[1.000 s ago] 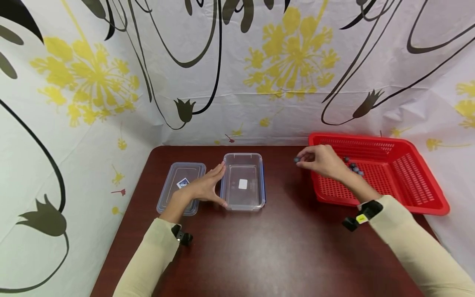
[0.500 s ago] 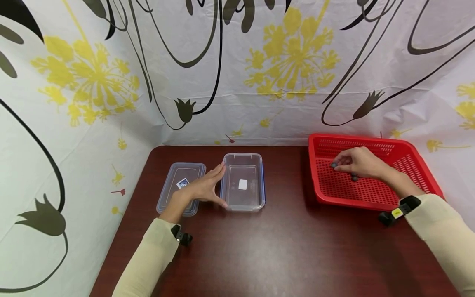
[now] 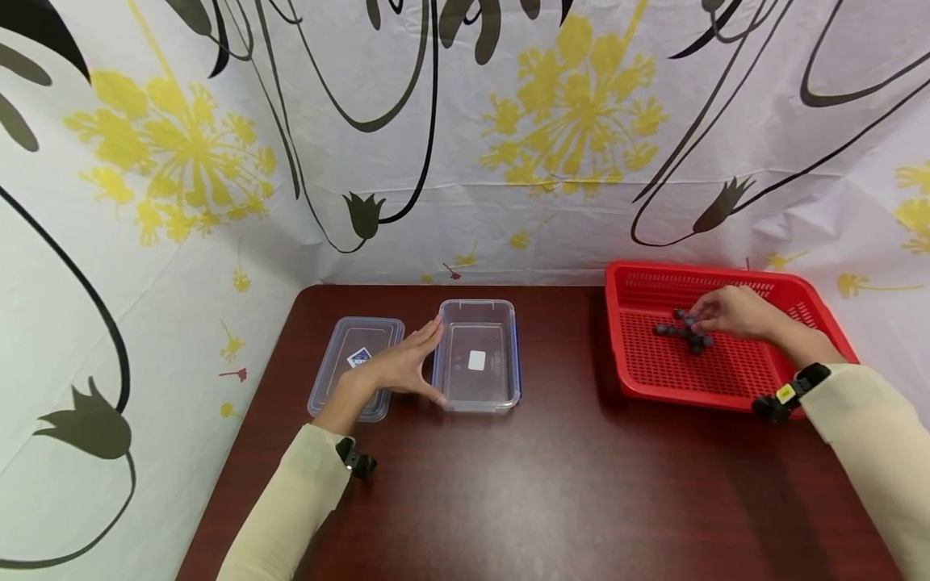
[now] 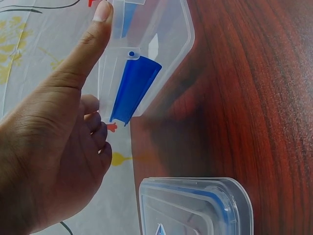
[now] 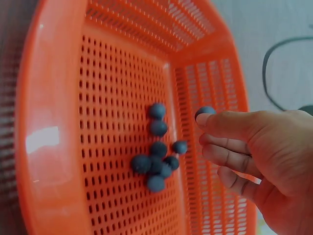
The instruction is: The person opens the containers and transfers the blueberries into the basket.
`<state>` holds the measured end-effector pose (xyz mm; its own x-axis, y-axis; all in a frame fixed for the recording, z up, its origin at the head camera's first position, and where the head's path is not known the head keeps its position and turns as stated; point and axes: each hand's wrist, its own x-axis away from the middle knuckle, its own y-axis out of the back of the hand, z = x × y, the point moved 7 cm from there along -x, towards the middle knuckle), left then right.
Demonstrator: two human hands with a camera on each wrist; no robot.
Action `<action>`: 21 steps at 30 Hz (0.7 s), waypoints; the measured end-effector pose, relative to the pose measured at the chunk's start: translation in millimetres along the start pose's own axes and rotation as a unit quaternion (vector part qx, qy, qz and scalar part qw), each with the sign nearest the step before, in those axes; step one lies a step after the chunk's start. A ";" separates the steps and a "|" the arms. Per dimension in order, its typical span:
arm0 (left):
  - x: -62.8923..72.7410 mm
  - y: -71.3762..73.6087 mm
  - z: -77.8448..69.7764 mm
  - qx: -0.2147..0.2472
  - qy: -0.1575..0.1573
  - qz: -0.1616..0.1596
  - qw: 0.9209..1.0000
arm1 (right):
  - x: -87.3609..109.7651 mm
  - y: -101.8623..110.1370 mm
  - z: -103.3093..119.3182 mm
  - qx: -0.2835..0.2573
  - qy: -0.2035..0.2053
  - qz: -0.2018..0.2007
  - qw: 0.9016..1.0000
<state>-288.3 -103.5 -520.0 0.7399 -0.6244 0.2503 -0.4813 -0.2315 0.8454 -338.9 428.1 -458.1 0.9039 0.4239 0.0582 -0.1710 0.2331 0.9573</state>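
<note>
A clear plastic food container point(image 3: 475, 387) with blue side clips stands upright on the table. My left hand point(image 3: 395, 367) touches its left side, thumb at the front corner and fingers stretched toward the back; in the left wrist view the thumb lies along the rim near a hanging blue clip point(image 4: 134, 90). Over the red basket point(image 3: 654, 387), my right hand point(image 3: 737, 311) pinches a blueberry point(image 5: 205, 111) between thumb and fingertip. Several more blueberries point(image 5: 156, 183) lie clustered on the basket floor below the hand. No berry shows inside the container.
The container's lid point(image 3: 345, 339), with a blue and white label, lies flat on the table point(image 3: 508, 492) left of the container, partly beneath the left forearm. A patterned cloth point(image 3: 465, 145) hangs behind the table and along both sides.
My right hand has moved right, from over the table left of the basket to above the blueberries inside it. More of the berry cluster shows now. My left hand has stayed in place.
</note>
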 end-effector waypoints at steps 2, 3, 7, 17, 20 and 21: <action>-0.7 -0.2 -0.5 -0.002 -0.004 -0.002 1.000 | 1.6 -3.0 -7.5 0.001 -0.013 0.008 1.000; -0.8 -0.1 -0.7 -0.004 -0.005 -0.002 1.000 | 2.5 -4.2 -10.4 0.000 -0.017 0.013 1.000; -1.4 1.3 -2.3 -0.006 -0.013 -0.008 1.000 | 4.3 -7.7 -20.6 -0.004 -0.035 0.025 0.999; -1.6 2.7 -3.6 0.002 -0.015 -0.013 1.000 | 5.8 -14.0 -38.0 -0.020 -0.060 0.028 0.998; -1.4 2.2 -2.9 0.007 -0.015 -0.014 1.000 | 7.0 -12.5 -40.6 -0.018 -0.064 0.022 0.998; -1.2 2.3 -2.5 0.009 -0.014 -0.014 1.000 | 6.9 -10.8 -40.4 -0.015 -0.063 0.016 0.998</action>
